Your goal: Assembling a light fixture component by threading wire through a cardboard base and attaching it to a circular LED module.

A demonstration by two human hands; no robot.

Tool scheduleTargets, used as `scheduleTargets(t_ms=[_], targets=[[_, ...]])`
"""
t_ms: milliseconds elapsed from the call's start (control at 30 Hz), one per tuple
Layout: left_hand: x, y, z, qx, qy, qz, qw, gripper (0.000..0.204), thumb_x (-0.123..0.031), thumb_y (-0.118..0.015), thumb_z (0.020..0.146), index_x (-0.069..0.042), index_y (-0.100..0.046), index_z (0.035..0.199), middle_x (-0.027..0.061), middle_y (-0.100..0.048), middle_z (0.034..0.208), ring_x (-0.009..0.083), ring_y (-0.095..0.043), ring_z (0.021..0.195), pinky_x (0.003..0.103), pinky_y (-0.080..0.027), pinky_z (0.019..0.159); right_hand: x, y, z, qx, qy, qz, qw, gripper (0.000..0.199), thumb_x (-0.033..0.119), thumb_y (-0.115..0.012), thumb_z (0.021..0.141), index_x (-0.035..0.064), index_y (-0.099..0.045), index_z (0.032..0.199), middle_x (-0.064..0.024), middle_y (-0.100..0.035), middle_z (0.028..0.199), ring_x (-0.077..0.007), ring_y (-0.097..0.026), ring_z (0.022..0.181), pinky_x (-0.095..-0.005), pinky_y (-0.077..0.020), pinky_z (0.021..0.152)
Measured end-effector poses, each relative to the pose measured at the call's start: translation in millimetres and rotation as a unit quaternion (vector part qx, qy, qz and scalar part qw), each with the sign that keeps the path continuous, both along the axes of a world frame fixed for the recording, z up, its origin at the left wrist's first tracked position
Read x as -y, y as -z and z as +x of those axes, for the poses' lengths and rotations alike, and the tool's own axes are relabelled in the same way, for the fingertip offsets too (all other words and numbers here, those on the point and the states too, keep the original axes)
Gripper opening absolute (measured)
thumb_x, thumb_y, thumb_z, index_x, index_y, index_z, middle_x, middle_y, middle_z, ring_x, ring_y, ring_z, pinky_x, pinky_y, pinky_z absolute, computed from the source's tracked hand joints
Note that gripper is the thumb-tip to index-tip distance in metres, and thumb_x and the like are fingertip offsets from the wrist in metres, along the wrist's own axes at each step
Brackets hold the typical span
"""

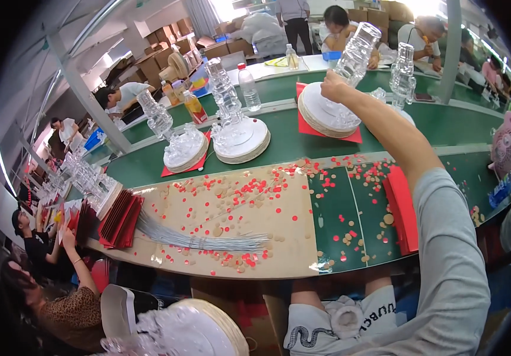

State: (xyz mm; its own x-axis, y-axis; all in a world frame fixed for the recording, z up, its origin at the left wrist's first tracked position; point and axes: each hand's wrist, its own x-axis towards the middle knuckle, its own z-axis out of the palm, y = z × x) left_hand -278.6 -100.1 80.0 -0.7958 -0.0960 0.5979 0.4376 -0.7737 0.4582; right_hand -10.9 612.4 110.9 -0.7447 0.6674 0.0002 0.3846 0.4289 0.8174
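My right hand (333,86) reaches far forward and grips the lower stem of a tall clear plastic tower (357,47). The tower stands on a round white base (320,114) that lies on a red card (331,134) on the green conveyor belt (445,124). My grey sleeve (451,249) runs in from the lower right. My left hand is out of sight. Low at the left, near my lap, lies another white round base (208,329) with a clear plastic piece on it.
Two more clear towers (227,98) (159,115) stand on bases on the belt, a further one (402,70) at the right. A cardboard sheet (291,237) carries scattered red and tan discs, a silver wire bundle (202,239) and red card stacks (122,216) (402,207). People sit across and at the left.
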Motion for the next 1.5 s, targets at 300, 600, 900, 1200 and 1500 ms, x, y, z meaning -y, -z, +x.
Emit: scheduleTargets(t_ms=[300,600,900,1200,1500], targets=[[-47,35,-9,0.043,0.011,0.065,0.997,0.077,-0.042,-0.052,0.099,0.004,-0.026,0.155,0.0249,-0.023,0.163,0.0455,-0.024,0.148,0.064,-0.021,0.12,-48,79,-43,0.062,-0.066,0.042,0.995,0.019,0.023,-0.061,0.093,0.0276,-0.08,0.094,0.0059,-0.076,0.101,-0.0192,-0.066,0.111,-0.0556,-0.0143,0.123],[36,54,64,0.132,-0.094,0.091,0.983,0.078,-0.043,-0.053,0.098,0.003,-0.027,0.155,0.0239,-0.024,0.163,0.0438,-0.024,0.149,0.063,-0.022,0.121,150,40,-58,-0.507,-0.329,-0.357,0.712,0.033,0.029,-0.064,0.095,0.0117,-0.069,0.123,-0.0077,-0.065,0.132,-0.0224,-0.058,0.126,-0.0495,-0.0285,0.119],[-41,98,158,0.283,0.349,0.188,0.873,0.072,-0.039,-0.061,0.097,-0.002,-0.035,0.153,0.0241,-0.043,0.152,0.0446,-0.036,0.142,0.061,-0.021,0.122,525,138,112,-0.684,0.0,-0.696,0.216,0.121,0.092,-0.04,0.08,0.0064,-0.012,0.162,-0.0145,-0.027,0.163,-0.0323,-0.039,0.143,-0.0468,-0.0356,0.113],[-17,173,307,0.531,0.486,-0.112,0.685,0.065,-0.047,-0.054,0.099,-0.011,-0.04,0.151,0.0134,-0.039,0.158,0.0397,-0.034,0.144,0.061,-0.025,0.119,595,281,304,-0.86,0.27,-0.403,-0.155,0.043,0.026,-0.045,0.108,0.0027,-0.048,0.144,-0.0087,-0.062,0.131,-0.0216,-0.066,0.108,-0.0356,-0.0548,0.097],[-46,231,447,0.65,0.663,-0.178,0.327,0.069,-0.055,-0.055,0.098,-0.01,-0.037,0.148,0.012,-0.045,0.151,0.0315,-0.045,0.137,0.059,-0.038,0.11,615,161,427,-0.865,0.217,-0.265,0.367,0.069,0.048,-0.048,0.105,-0.0009,-0.039,0.153,-0.0137,-0.058,0.14,-0.0194,-0.06,0.12,-0.0313,-0.0453,0.103]])
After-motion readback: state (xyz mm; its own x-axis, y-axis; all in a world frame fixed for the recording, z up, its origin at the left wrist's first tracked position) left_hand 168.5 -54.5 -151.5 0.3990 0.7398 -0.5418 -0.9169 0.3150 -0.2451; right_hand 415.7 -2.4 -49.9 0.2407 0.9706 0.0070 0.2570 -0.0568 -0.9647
